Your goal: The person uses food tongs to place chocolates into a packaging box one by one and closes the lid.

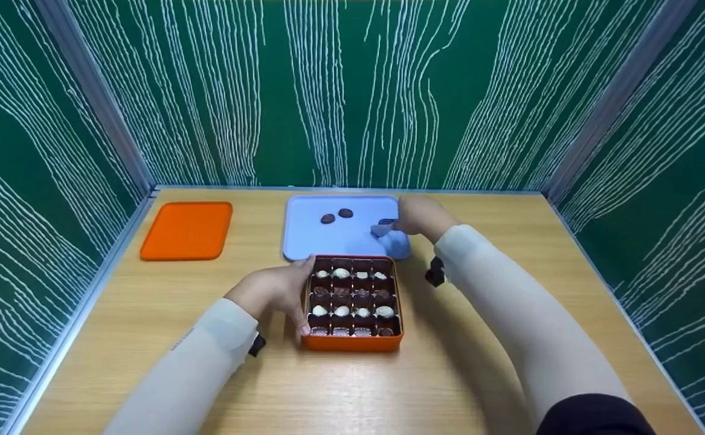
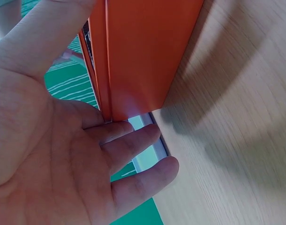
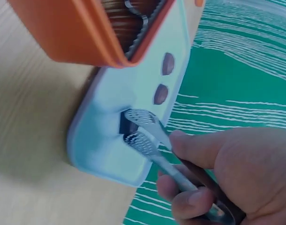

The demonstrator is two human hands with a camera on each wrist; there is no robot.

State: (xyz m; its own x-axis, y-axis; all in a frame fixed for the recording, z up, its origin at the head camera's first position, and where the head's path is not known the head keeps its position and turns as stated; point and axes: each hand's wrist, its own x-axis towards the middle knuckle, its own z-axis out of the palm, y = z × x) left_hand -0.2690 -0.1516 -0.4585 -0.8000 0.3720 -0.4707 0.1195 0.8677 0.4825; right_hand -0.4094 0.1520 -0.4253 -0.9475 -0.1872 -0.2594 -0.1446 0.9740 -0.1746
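An orange box (image 1: pixel 352 343) of chocolates stands on the table, its divided insert holding rows of white and dark pieces. My left hand (image 1: pixel 275 289) rests along the box's left side, thumb at the near corner and fingertips by the far one. In the left wrist view its fingers are loosely extended beside the orange wall. My right hand (image 1: pixel 420 215) grips metal tongs (image 3: pixel 167 169) with perforated ends. Those ends straddle a dark chocolate (image 3: pixel 125 123) on the light blue tray (image 1: pixel 304 244). Two brown chocolates (image 1: pixel 336 215) lie farther left on that tray.
A flat orange square (image 1: pixel 186 231), perhaps a lid or tray, lies at the table's back left. Green panels (image 1: pixel 352 90) with white wavy lines close in the back and sides. The blue tray sits directly behind the box.
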